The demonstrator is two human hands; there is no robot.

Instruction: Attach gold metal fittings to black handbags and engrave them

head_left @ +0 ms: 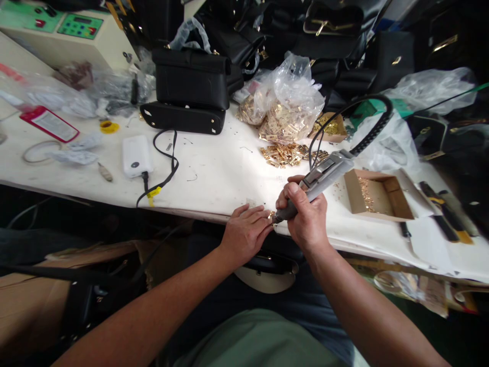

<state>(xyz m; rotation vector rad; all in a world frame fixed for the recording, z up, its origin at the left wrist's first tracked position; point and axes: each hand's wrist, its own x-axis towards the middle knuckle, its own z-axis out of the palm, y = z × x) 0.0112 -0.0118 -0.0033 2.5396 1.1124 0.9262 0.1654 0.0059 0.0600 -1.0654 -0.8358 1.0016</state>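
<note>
My right hand (307, 216) is wrapped around an electric screwdriver (324, 176) with a grey body, a dark nose and a thick black cable. Its tip slants down and left to a small gold metal fitting (272, 218) at the table's front edge. On that fitting's left lies my left hand (247, 232), thumb and index fingertip at the piece, the other fingers stretched over the edge. Below, a dark bag (267, 262) with a pale lower part rests at my lap; my hands partly hide it. Whether the fitting is joined to the bag cannot be seen.
Loose gold fittings (284, 154) lie behind the screwdriver, before a clear bag of more (290, 120). To the right are a cardboard box (393, 196) of tiny parts and pliers (439, 211). A white power bank (137, 155) and black handbags (191, 79) stand left and behind.
</note>
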